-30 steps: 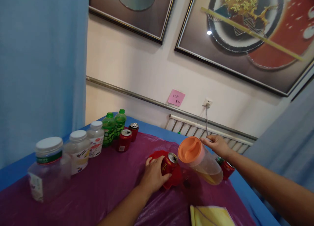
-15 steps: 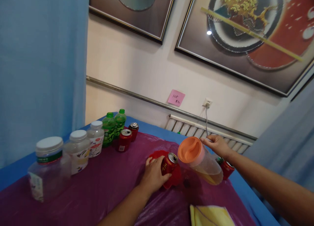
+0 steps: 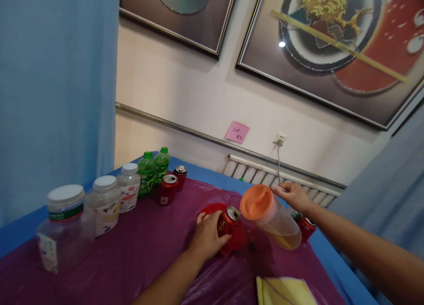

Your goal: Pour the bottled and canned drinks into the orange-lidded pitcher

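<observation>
My left hand point(image 3: 208, 236) is wrapped round a red drink can point(image 3: 227, 221), opened at the top, over a red scalloped dish point(image 3: 236, 242). In my right hand point(image 3: 293, 195) is the handle of a clear plastic pitcher point(image 3: 281, 225) with an orange lid point(image 3: 256, 202). The pitcher tilts left, its lid end close to the can's top, and yellowish liquid lies along its lower side. I cannot make out any stream between lid and can. Behind the pitcher, partly hidden, stands another red can point(image 3: 307, 227).
On the left are clear jars with white lids point(image 3: 66, 225), green bottles point(image 3: 145, 177) and two red cans point(image 3: 168, 191). A folded yellow cloth point(image 3: 285, 291) lies at the front on the purple table cover point(image 3: 139, 261). A radiator point(image 3: 251, 169) stands along the wall behind.
</observation>
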Demonstrator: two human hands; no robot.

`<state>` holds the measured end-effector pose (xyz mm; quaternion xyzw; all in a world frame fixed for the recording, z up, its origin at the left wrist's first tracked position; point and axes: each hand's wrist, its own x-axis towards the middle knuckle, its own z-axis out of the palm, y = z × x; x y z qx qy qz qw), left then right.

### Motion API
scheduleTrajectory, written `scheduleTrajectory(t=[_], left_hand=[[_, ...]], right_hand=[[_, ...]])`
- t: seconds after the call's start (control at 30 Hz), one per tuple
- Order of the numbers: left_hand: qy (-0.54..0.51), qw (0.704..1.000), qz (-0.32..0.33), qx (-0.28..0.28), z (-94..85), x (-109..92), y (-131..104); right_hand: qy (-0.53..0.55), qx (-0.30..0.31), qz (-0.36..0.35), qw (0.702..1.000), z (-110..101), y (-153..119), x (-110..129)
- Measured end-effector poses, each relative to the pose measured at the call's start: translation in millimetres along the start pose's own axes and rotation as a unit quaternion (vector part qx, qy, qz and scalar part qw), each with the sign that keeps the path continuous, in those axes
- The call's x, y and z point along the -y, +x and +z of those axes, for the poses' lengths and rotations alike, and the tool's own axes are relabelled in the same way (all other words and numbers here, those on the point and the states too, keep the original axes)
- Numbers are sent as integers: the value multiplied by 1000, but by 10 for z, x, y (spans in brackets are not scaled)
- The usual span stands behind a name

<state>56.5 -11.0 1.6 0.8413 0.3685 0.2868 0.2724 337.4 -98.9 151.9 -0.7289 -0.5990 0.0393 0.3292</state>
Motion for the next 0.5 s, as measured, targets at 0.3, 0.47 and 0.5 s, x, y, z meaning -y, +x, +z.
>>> scheduleTrajectory(t=[0.3,0.47,0.5], left_hand=[[9,1000,1,-1,10,0,-5],[5,1000,4,-1,-1,0,-3],[4,1000,5,0,-5,-1,-2]], right_hand=[[-1,1,5,1000,6,1,-16],[0,0,11,1000,5,-9,-9],[1,0,11,1000,4,-12,-7]])
